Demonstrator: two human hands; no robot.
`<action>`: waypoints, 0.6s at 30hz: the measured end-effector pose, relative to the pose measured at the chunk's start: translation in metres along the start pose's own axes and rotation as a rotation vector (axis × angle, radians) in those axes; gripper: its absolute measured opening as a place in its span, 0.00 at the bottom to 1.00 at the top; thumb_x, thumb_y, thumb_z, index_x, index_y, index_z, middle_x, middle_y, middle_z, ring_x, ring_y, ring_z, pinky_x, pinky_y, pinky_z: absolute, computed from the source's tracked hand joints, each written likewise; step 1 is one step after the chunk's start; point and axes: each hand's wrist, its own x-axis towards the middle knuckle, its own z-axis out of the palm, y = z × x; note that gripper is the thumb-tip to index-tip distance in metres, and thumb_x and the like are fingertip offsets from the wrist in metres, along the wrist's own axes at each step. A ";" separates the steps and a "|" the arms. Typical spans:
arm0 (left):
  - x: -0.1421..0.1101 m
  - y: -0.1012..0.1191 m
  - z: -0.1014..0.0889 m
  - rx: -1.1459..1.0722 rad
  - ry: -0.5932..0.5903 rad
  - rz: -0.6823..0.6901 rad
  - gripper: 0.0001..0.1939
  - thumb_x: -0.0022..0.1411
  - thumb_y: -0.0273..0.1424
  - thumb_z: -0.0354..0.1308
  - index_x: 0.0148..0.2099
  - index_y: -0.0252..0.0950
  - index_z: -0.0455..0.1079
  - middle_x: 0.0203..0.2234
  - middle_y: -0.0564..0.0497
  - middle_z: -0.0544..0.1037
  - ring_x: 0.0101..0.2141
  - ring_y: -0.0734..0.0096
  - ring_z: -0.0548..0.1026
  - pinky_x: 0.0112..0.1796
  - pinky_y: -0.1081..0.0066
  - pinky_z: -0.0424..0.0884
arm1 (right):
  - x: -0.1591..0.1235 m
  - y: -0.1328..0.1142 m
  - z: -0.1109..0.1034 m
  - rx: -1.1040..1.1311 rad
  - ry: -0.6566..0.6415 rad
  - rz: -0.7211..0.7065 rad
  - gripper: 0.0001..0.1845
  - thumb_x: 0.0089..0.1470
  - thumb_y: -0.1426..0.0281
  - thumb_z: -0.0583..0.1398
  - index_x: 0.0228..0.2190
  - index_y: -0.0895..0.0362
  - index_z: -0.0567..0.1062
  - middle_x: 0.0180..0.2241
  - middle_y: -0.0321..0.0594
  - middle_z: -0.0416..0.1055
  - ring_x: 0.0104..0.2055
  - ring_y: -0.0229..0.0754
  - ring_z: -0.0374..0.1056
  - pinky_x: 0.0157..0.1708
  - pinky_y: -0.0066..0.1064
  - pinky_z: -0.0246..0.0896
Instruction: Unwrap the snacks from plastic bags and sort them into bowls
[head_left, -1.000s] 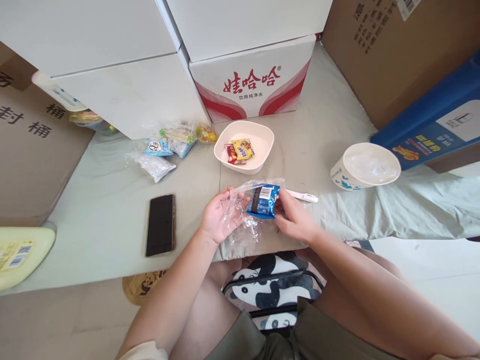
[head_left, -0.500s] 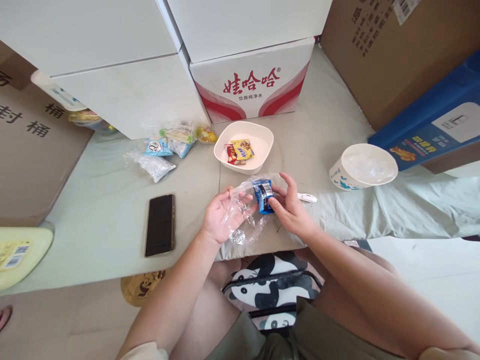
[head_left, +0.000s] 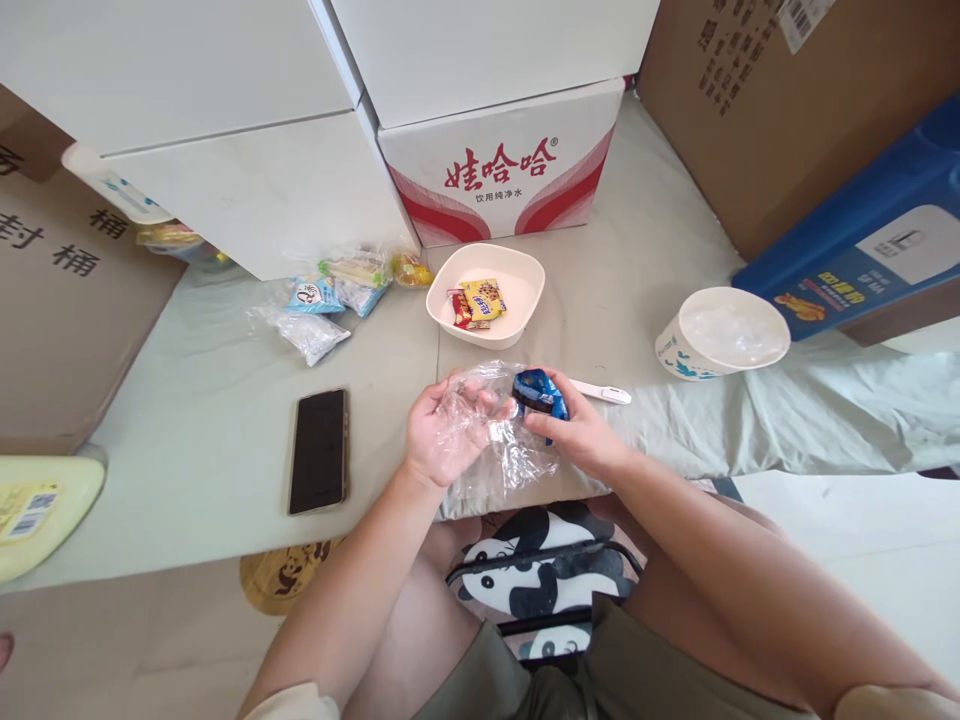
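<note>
Above the front edge of the cloth, my left hand (head_left: 442,437) is turned palm up with its fingers curled, holding a clear plastic bag (head_left: 510,462). The thin film drapes over those fingers and hangs between both hands. My right hand (head_left: 581,428) grips a small blue snack packet (head_left: 536,388) between thumb and fingers, against the bag's right side. Just behind them stands a cream bowl (head_left: 530,278), in which lie a yellow snack packet (head_left: 487,298) and a red one (head_left: 460,308). A slim white tool (head_left: 611,393) lies partly hidden behind my right hand.
A phone (head_left: 319,450) lies to the left, with several bagged snacks (head_left: 315,297) behind it. On the right are a paper bucket (head_left: 690,355) lined with plastic and a blue container (head_left: 862,240). A white-and-red carton (head_left: 499,220) and white drawers (head_left: 247,190) stand at the back.
My right hand has tilted the blue packet and drawn it slightly down and right. More of the plastic bag now hangs between my hands. More of the white tool shows.
</note>
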 end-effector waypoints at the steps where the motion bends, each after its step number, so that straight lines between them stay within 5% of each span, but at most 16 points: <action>1: 0.000 0.003 -0.002 0.026 0.000 0.029 0.10 0.60 0.34 0.51 0.26 0.40 0.64 0.25 0.53 0.72 0.30 0.70 0.74 0.48 0.54 0.75 | 0.000 -0.001 0.000 0.074 0.041 0.031 0.32 0.46 0.58 0.67 0.52 0.49 0.66 0.48 0.41 0.74 0.48 0.47 0.72 0.50 0.42 0.67; 8: 0.007 0.027 -0.025 0.044 0.070 0.274 0.12 0.60 0.34 0.52 0.25 0.39 0.64 0.24 0.54 0.70 0.26 0.75 0.70 0.44 0.63 0.76 | 0.002 -0.020 -0.016 0.276 0.241 0.022 0.22 0.48 0.55 0.58 0.42 0.54 0.73 0.47 0.48 0.78 0.47 0.54 0.74 0.41 0.43 0.70; 18: 0.010 0.020 -0.017 -0.123 0.050 0.171 0.09 0.58 0.29 0.52 0.25 0.38 0.67 0.23 0.54 0.71 0.24 0.75 0.71 0.43 0.62 0.76 | -0.022 -0.026 -0.033 -0.142 0.401 -0.206 0.24 0.54 0.57 0.45 0.43 0.53 0.71 0.43 0.49 0.76 0.46 0.52 0.73 0.40 0.45 0.70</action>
